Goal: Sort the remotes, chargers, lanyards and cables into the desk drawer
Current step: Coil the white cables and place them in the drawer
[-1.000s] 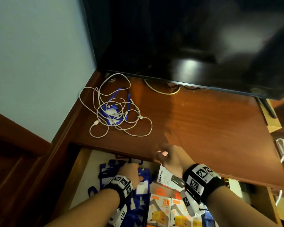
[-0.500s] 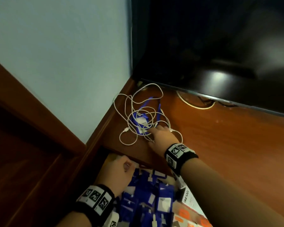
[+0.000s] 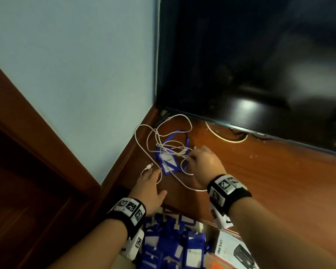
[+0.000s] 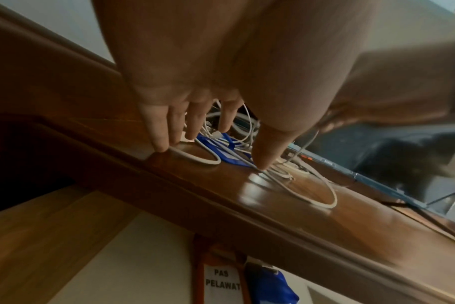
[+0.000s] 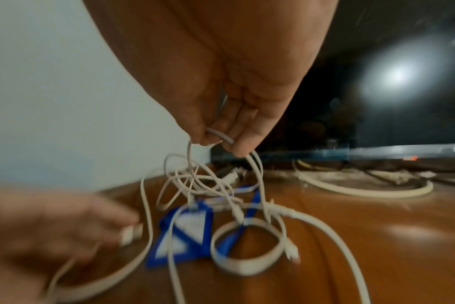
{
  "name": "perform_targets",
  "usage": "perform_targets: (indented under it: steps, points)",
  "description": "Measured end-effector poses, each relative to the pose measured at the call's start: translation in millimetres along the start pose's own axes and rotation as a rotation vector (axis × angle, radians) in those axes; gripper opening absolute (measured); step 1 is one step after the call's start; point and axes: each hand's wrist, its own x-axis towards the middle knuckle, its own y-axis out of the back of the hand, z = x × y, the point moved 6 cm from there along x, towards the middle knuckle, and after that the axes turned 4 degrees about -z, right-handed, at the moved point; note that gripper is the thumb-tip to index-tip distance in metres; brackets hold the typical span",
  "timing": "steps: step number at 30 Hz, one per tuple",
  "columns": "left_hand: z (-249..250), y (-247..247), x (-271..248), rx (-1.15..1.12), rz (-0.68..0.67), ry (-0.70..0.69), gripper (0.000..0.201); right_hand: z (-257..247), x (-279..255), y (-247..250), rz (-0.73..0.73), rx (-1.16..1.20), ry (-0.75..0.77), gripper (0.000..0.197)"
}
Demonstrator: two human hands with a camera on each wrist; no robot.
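Observation:
A tangle of white cables (image 3: 156,137) lies over a blue lanyard with a badge holder (image 3: 167,162) in the desk's back left corner. My right hand (image 3: 190,156) pinches a few cable strands (image 5: 217,133) between thumb and fingertips and holds them slightly above the desk. Loose loops (image 5: 222,262) hang down around the lanyard (image 5: 185,232). My left hand (image 3: 151,181) lies over the desk's front edge with straight fingers (image 4: 159,142). Its tips touch the wood beside a cable loop (image 4: 203,160) and a white plug (image 3: 148,166).
A black TV (image 3: 260,65) stands behind the tangle, with a thick beige cable (image 3: 226,137) under it. The wall closes the left side. Below the desk (image 3: 270,181) edge the open drawer holds several blue lanyards (image 3: 169,243) and a ONESAT box (image 3: 234,251).
My right hand left the drawer edge, reached the tangle and picked up cable strands. My left hand rose out of the drawer onto the desk. The view swung left.

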Motion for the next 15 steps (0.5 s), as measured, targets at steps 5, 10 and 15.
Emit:
perform_targets:
  steps: [5, 10, 15]
  points:
    - [8.3, 4.2, 15.3, 0.162, -0.021, 0.018, 0.076, -7.5, 0.0, 116.6, 0.310, 0.123, 0.007, 0.015]
    - [30.6, 52.5, 12.2, -0.142, 0.204, 0.053, 0.029, -12.4, -19.8, 225.3, 0.521, 0.188, 0.050, 0.013]
    - [124.0, 141.0, -24.9, -0.360, 0.610, -0.276, 0.045, -22.0, -41.2, 305.5, 0.665, 0.194, 0.097, 0.013]
